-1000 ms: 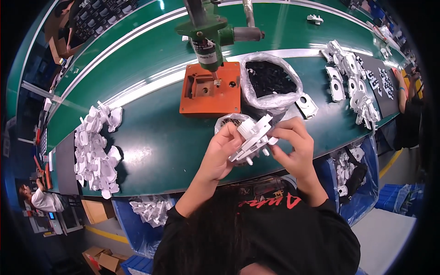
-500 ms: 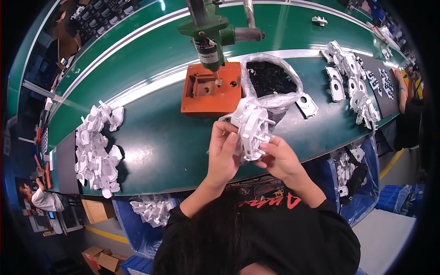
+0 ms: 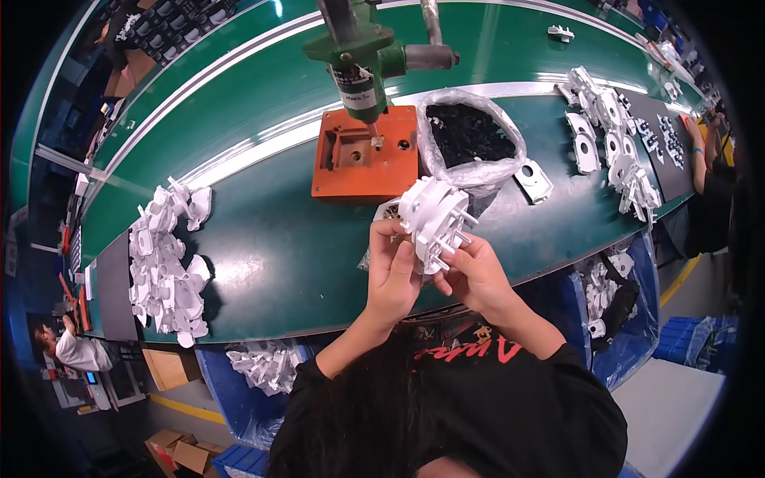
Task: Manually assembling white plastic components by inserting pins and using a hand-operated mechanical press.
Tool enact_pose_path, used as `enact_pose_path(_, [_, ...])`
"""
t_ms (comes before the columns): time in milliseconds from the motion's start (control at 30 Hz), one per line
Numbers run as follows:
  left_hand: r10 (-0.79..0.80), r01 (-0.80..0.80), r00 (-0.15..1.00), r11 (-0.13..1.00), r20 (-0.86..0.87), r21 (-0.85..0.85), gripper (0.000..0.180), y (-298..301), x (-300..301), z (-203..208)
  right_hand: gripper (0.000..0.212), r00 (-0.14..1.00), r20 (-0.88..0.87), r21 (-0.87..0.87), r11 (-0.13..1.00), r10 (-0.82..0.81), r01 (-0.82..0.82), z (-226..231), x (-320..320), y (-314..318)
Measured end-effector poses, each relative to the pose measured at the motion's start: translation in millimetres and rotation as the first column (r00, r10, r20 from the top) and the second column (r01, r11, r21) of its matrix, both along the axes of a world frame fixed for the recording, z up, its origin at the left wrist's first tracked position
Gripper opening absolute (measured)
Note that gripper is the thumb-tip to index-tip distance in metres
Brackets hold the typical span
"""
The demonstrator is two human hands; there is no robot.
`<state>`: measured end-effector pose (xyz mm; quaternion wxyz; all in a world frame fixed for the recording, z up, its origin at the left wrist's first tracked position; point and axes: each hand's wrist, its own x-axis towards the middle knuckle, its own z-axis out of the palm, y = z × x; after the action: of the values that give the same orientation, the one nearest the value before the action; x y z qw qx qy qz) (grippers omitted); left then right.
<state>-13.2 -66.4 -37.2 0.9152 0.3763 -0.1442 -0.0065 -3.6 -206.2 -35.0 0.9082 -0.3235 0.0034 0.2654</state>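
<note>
Between my two hands is a white moulded plastic part (image 3: 434, 217) with several pegs sticking out on its right side. My left hand (image 3: 392, 267) grips its left edge, thumb on the near face. The fingers of my right hand (image 3: 476, 275) pinch its lower right edge. Just beyond the part stands an orange fixture block (image 3: 362, 171) with a recessed pocket, under the tip of a green hand press (image 3: 358, 76). Part of a small clear bag (image 3: 388, 212) shows behind my left fingers; its contents are mostly hidden.
An open plastic bag of small black pieces (image 3: 470, 135) stands right of the fixture. White parts pile up at left (image 3: 167, 263) and right (image 3: 613, 143); a single white part (image 3: 532, 182) lies by the bag. Blue bins (image 3: 239, 398) flank me. A co-worker's arm (image 3: 700, 159) is far right.
The white part has been turned and tilted in my hands, so its pegs now point more to the lower right. Both hands still hold it. My view has shifted slightly.
</note>
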Motion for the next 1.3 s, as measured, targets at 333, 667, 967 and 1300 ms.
enact_pose_path(333, [0.103, -0.103, 0.995, 0.994, 0.006, 0.036, 0.034, -5, -7, 3, 0.017, 0.995, 0.091, -0.163, 0.985, -0.042, 0.056, 6, 1, 3])
enact_pose_path(667, [0.272, -0.721, 0.693, 0.295, 0.668, 0.627, 0.038, 62, 44, 7, 0.009, 0.575, 0.804, -0.595, 0.217, 0.154, 0.774, 2, 73, -43])
enact_pose_path(967, [-0.067, -0.661, 0.746, -0.193, 0.662, 0.725, 0.015, 99, 109, 7, 0.018, 0.735, 0.435, -0.731, -0.273, 0.520, 0.625, -31, 168, -58])
enact_pose_path(1300, [-0.194, -0.681, 0.732, -0.159, 0.653, 0.715, 0.015, 108, 130, 12, 0.015, 0.760, 0.366, -0.751, -0.311, 0.537, 0.582, -18, 177, -57])
